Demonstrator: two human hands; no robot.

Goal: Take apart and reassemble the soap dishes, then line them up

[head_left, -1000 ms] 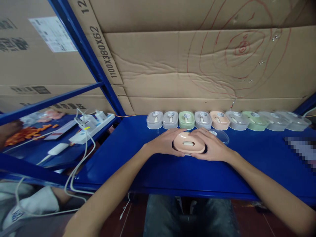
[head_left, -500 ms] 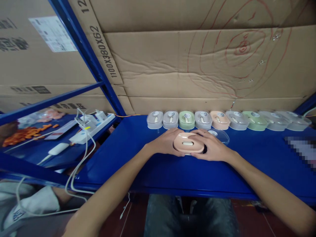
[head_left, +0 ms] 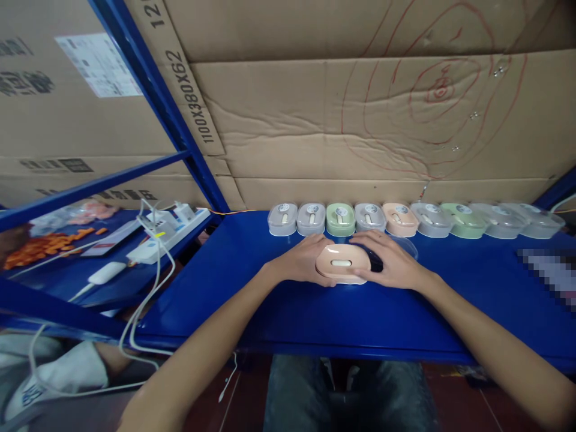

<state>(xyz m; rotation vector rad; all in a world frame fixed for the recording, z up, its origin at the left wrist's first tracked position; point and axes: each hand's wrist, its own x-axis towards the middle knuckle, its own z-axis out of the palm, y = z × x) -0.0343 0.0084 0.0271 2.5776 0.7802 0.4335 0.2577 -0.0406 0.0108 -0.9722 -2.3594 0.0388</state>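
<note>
A glossy peach plastic box [head_left: 333, 257] with a white oblong piece [head_left: 341, 263] in the middle of its top sits low over the blue table. My left hand [head_left: 303, 259] is wrapped round its left side, thumb along the front edge. Spanning its right end, my right hand [head_left: 396, 261] has the thumb on the front edge and the fingers behind; a dark gap shows between palm and box. Whether those rear fingers press on it is hidden. A clear lid [head_left: 408, 247] lies just behind my right hand, partly covered by it.
Along the back of the blue table [head_left: 252, 312] stands a row of several lidded boxes, grey, green [head_left: 341, 220] and peach [head_left: 399, 220]. At left are a power strip [head_left: 150, 247], white cables [head_left: 157, 282], orange pieces [head_left: 49, 246] and a blue frame post [head_left: 148, 78]. Another person's sleeve [head_left: 81, 366] shows lower left.
My right hand has loosened and shifted slightly back, widening the gap at the box's right end. The box has turned or tilted a little. My left hand has hardly moved.
</note>
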